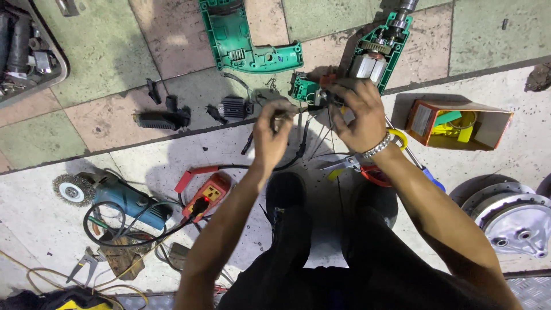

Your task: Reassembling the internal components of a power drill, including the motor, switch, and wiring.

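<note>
Left hand (274, 129) pinches a thin wire end, probably; view is blurred. Right hand (357, 112) fingers curl closed on the small green switch block (304, 90) beside the opened green plastic drill half with exposed motor (376, 54), lying on the tiled floor (97, 123). Empty green drill shell (241, 37) sits apart.

Bright, even overhead light; soft shadows pool under the arms at centre, frame edges bend slightly, focus mostly sharp.
</note>
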